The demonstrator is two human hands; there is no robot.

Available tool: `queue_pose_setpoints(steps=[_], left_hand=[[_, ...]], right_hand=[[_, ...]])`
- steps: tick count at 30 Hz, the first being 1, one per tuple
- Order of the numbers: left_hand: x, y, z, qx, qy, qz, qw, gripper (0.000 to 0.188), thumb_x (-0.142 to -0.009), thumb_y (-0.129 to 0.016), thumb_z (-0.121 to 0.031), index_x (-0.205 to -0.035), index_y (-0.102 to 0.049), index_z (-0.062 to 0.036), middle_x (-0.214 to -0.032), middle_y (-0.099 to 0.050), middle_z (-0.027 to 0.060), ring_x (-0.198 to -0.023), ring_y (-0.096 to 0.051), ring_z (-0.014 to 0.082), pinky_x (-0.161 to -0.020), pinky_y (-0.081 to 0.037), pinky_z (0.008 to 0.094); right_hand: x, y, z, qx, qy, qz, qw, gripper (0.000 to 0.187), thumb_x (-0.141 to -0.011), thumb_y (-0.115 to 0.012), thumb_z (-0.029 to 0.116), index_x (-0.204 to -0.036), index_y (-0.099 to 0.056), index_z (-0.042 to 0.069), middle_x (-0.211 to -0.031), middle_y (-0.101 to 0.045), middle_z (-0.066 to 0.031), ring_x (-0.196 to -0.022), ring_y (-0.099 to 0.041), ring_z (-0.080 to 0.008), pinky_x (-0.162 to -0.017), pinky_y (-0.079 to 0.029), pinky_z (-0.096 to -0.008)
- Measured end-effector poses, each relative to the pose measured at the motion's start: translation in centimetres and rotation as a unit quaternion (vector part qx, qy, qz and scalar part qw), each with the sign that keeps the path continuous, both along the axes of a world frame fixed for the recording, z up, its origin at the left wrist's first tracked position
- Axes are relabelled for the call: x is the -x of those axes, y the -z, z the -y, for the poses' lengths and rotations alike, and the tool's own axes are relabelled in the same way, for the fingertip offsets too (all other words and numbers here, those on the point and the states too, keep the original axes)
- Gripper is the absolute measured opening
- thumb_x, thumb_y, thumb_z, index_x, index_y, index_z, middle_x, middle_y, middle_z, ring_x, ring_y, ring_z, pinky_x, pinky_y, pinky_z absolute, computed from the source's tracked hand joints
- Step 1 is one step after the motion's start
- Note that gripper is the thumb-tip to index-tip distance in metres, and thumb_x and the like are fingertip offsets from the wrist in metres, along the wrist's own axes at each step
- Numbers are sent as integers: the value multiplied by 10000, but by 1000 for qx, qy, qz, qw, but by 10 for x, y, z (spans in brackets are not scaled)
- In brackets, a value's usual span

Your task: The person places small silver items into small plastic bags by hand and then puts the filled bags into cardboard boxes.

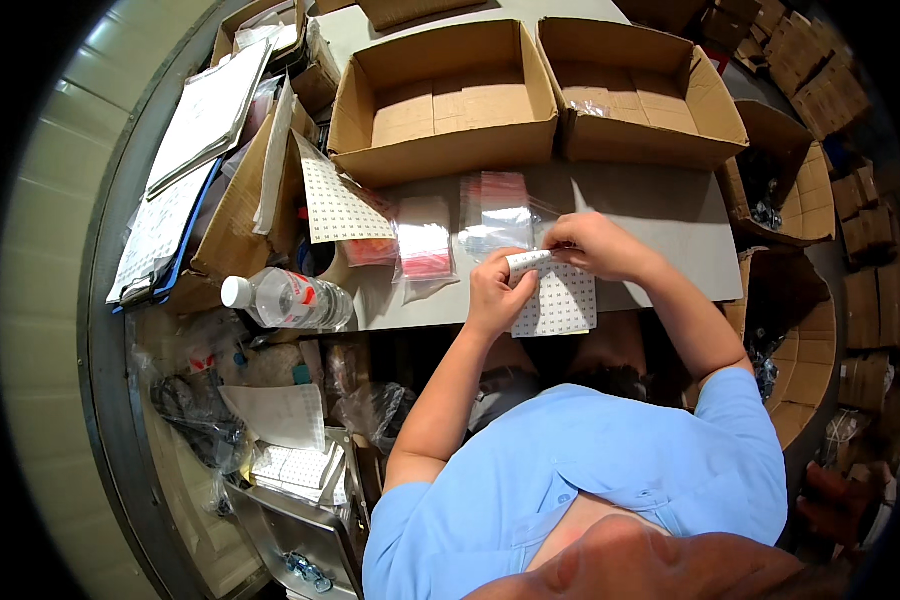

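Note:
At the table's near edge I hold a white sheet of small printed stickers, its upper end curled over. My left hand is closed on the sheet's left side, thumb on top. My right hand pinches at the curled upper edge; whether a loose sticker is between its fingertips is too small to tell. Just beyond my hands lie clear zip bags with red strips. A second stack of zip bags lies further left, beside another sticker sheet that leans over reddish packets.
Two open cardboard boxes stand along the back. A water bottle lies at the left edge, near a carton holding papers and a clipboard. More cartons with dark bagged items stand at right. A metal tray sits lower left.

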State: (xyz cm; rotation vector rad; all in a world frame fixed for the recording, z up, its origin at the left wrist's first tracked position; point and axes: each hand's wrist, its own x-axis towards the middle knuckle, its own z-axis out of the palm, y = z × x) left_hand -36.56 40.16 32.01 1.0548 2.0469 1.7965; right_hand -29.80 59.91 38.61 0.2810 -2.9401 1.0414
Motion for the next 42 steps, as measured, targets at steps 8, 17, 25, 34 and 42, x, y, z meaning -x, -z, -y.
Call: queue_pose_setpoints(steps=[8,17,25,34,42], left_hand=[[-2,1,0,20,-12,-27,999,152,-761,-673,-86,-873,-678,16,-784,-637,135,-684,-612,255,-643,-480,340],[-2,4,-1,44,-17,-14,999,145,-766,-680,-98,-856,-675,17,-733,-608,137,-632,-587,258,-598,-462,343],[-1,0,1,16,-9,-19,1000,149,-780,-685,-78,-871,-691,40,-750,-645,106,-659,-606,164,-607,-469,292],[1,6,1,38,-7,-13,999,127,-779,-674,-76,-827,-676,42,-738,-627,109,-624,-578,155,-566,-450,292],[-13,7,-2,-11,-23,-110,994,125,-727,-683,-105,-791,-661,-1,-783,-613,123,-836,-624,316,-754,-464,390]], right_hand=[[-8,11,10,18,72,-61,995,168,-719,-724,58,-844,-614,45,-828,-620,-122,-818,-609,-328,-720,-490,-408],[2,3,-17,194,19,102,975,107,-777,-689,-10,-821,-593,9,-753,-596,-35,-699,-562,-116,-635,-466,-265],[9,0,-14,185,11,103,977,242,-749,-710,6,-959,-590,14,-854,-645,-39,-791,-590,-124,-729,-487,-275],[6,-5,0,98,50,63,992,285,-703,-715,-21,-933,-550,10,-770,-612,-70,-736,-603,-171,-689,-492,-308],[37,25,-19,94,112,44,988,252,-779,-618,32,-1020,-544,30,-862,-639,-154,-812,-625,-297,-729,-491,-385]])
